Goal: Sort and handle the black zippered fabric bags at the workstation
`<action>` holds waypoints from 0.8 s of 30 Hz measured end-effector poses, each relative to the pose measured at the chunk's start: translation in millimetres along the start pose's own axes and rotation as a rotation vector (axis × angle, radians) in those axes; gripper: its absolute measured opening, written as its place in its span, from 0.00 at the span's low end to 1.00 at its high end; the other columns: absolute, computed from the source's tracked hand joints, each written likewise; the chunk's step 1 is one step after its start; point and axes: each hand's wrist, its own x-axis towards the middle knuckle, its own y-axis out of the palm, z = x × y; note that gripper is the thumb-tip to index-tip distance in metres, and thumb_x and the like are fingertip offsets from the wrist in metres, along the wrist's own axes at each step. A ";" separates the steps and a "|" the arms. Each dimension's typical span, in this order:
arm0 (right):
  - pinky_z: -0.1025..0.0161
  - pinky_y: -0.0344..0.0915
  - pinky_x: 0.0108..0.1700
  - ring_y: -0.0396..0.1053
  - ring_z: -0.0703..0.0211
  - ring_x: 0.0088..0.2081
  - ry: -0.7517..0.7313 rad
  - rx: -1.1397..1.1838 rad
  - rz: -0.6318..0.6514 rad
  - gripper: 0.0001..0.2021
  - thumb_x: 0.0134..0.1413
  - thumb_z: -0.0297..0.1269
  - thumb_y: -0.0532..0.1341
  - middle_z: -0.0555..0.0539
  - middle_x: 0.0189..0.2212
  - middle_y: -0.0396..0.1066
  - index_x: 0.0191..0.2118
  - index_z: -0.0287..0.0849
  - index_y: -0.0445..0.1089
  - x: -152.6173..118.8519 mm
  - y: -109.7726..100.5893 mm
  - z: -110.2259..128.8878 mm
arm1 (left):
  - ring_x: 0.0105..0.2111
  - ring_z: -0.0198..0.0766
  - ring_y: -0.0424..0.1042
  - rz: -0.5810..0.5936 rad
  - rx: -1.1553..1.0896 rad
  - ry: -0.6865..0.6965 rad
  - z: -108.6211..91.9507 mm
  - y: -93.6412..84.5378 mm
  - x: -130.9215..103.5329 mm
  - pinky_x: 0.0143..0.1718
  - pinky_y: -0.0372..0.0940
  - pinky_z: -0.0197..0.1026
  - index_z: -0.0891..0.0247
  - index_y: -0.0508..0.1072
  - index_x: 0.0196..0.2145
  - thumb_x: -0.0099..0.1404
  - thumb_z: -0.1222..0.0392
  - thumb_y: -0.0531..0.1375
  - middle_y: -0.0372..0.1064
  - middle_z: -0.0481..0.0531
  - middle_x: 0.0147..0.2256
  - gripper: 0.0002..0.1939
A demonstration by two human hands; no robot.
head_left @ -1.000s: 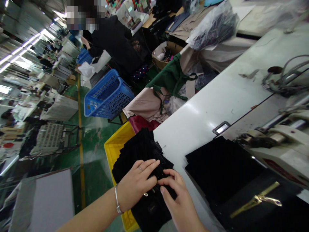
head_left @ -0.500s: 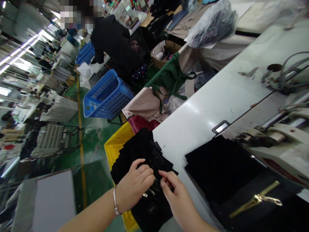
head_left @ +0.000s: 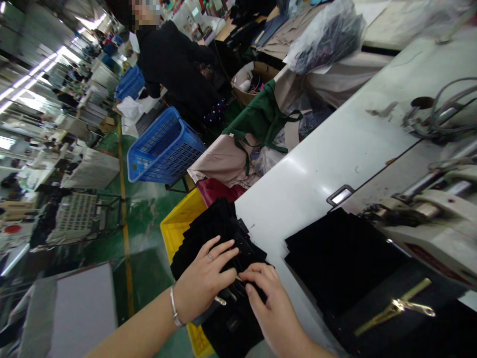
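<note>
A stack of black fabric pieces (head_left: 212, 226) lies over the yellow crate (head_left: 173, 228) and the table's edge. My left hand (head_left: 208, 271) rests on the stack with its fingers spread. Close beside it, my right hand (head_left: 266, 293) has its fingers bent at the metal zipper parts near the left fingertips; what they hold, if anything, is too small to name. A metal zipper pull (head_left: 220, 301) shows below my left hand. To the right, more black fabric (head_left: 343, 258) lies on the white table (head_left: 294, 179), with a gold zipper (head_left: 398, 306) on it.
A sewing machine (head_left: 439, 214) stands at the right edge. Beyond the table are a cloth bin with a green strap (head_left: 261, 117), a blue basket (head_left: 164, 149) and a plastic bag (head_left: 326, 37). A person in black (head_left: 175, 64) is at the back.
My left hand has shifted slightly left and its fingers have spread. My right fingertips have moved slightly left toward it. The person at the back has changed posture a little.
</note>
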 end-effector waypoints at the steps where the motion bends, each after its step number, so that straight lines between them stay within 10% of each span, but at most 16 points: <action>1: 0.55 0.62 0.54 0.64 0.54 0.49 0.014 0.046 0.002 0.11 0.60 0.33 0.53 0.45 0.43 0.68 0.41 0.46 0.72 0.5 -0.2 0.0 | 0.62 0.45 0.55 -0.012 -0.008 0.006 0.5 -0.9 0.6 0.67 0.37 0.58 0.60 0.70 0.40 0.66 0.69 0.55 0.66 0.53 0.52 0.07; 8: 0.61 0.65 0.44 0.68 0.58 0.37 0.189 0.374 -0.093 0.26 0.58 0.44 0.54 0.49 0.33 0.69 0.60 0.40 0.55 15.1 3.0 -3.2 | 0.48 0.40 0.65 -0.011 -0.045 -0.004 0.4 0.3 2.0 0.67 0.37 0.60 0.63 0.69 0.39 0.68 0.72 0.51 0.67 0.51 0.42 0.10; 15: 0.61 0.64 0.44 0.67 0.57 0.40 0.046 0.164 -0.032 0.10 0.60 0.36 0.53 0.46 0.37 0.68 0.39 0.44 0.72 8.8 -2.5 -2.5 | 0.51 0.45 0.62 0.056 -0.049 -0.074 -2.4 2.5 0.7 0.67 0.40 0.63 0.65 0.53 0.65 0.58 0.78 0.54 0.65 0.55 0.49 0.38; 20: 0.50 0.56 0.62 0.59 0.51 0.59 0.009 0.063 -0.107 0.11 0.57 0.30 0.56 0.45 0.55 0.64 0.35 0.47 0.76 15.4 -7.2 -0.1 | 0.53 0.48 0.61 -0.002 -0.035 -0.103 -4.6 -1.6 3.6 0.65 0.46 0.64 0.61 0.68 0.50 0.56 0.77 0.56 0.62 0.55 0.44 0.24; 24: 0.47 0.53 0.64 0.56 0.52 0.62 -0.023 0.023 -0.058 0.12 0.57 0.28 0.55 0.48 0.60 0.61 0.36 0.48 0.75 20.5 -8.2 5.2 | 0.63 0.52 0.49 -0.065 -0.026 -0.080 -3.0 -2.9 4.4 0.66 0.44 0.65 0.62 0.69 0.46 0.56 0.77 0.58 0.53 0.61 0.59 0.20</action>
